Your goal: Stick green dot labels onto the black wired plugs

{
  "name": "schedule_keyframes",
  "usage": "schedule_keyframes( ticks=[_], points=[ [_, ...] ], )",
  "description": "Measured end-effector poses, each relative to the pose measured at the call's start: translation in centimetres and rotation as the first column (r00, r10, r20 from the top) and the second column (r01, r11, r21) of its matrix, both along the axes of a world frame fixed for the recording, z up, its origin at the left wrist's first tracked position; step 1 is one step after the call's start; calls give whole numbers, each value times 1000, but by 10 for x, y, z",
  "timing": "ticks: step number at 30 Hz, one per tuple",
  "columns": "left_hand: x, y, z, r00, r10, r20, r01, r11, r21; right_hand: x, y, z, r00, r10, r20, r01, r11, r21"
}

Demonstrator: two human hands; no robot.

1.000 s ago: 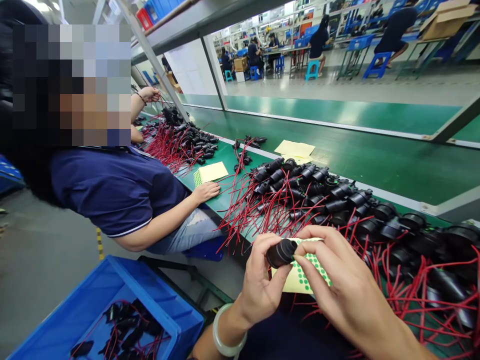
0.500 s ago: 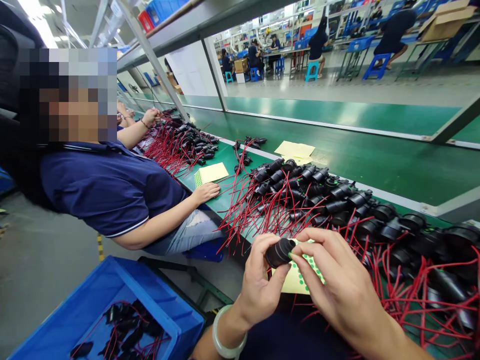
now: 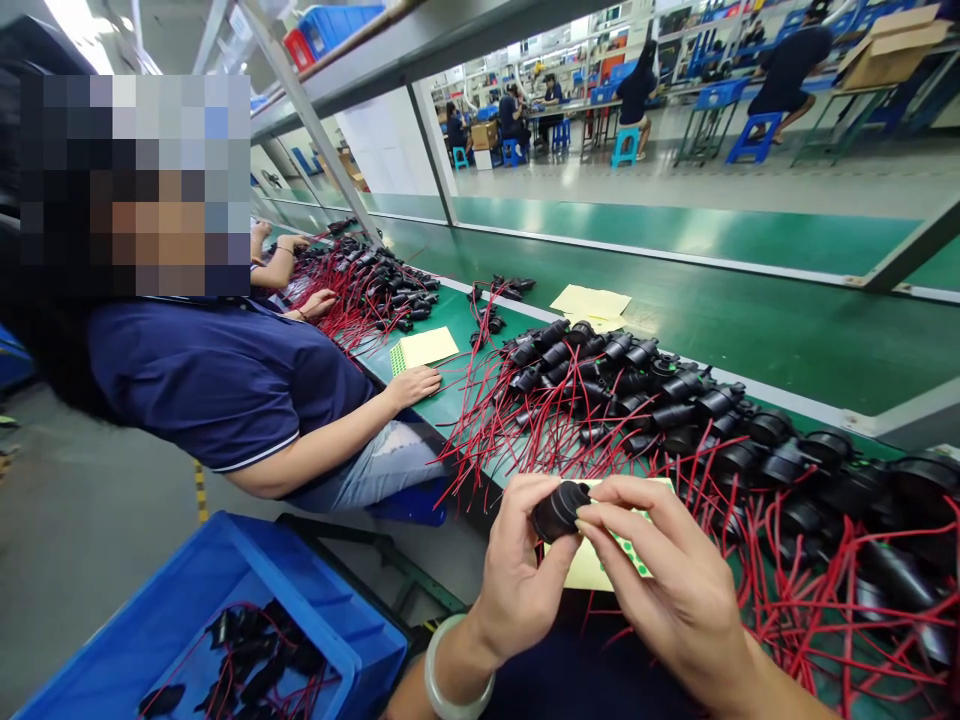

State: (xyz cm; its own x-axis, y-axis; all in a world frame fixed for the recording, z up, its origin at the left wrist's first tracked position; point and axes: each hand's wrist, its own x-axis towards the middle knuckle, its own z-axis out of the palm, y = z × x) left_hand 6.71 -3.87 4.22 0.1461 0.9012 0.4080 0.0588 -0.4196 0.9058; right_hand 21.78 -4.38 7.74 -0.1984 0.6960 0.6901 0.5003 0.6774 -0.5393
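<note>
My left hand (image 3: 521, 570) grips a small black cylindrical part (image 3: 559, 508) between thumb and fingers, just above the bench's near edge. My right hand (image 3: 660, 580) is closed in a pinch, its fingertips pressed against the end of that part. Under both hands lies a yellow sheet of small green dot stickers (image 3: 600, 565). Behind them a long pile of the same black parts with red wires (image 3: 637, 400) covers the green bench (image 3: 450, 390).
A co-worker in a dark blue shirt (image 3: 225, 385) sits at my left, one hand flat on the bench by a yellow sheet (image 3: 424, 347). A blue bin (image 3: 217, 620) holding wired parts stands on the floor at lower left. A green conveyor (image 3: 750, 320) runs behind the pile.
My right hand slid slightly left and down over the sticker sheet, keeping its fingertips on the part. The co-worker's raised far arm has dropped toward the bench.
</note>
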Motion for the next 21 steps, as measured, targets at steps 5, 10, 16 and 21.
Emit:
schedule_keyframes(
  ticks=[5,10,16,21],
  points=[
    [-2,-2,0,1000,-3,-11,3,1000,21,0,-3,-15,995,6,-99,-8,1000,-21],
    [1,-1,3,987,-61,147,76,993,-93,-2,0,-21,988,25,-155,-32,998,-46],
    [-2,-1,4,952,-41,303,96,981,-170,0,4,-24,975,66,-211,-102,981,-164],
    [1,-3,6,954,-49,295,104,979,-174,-2,2,-16,972,21,-233,-54,989,-136]
  ],
)
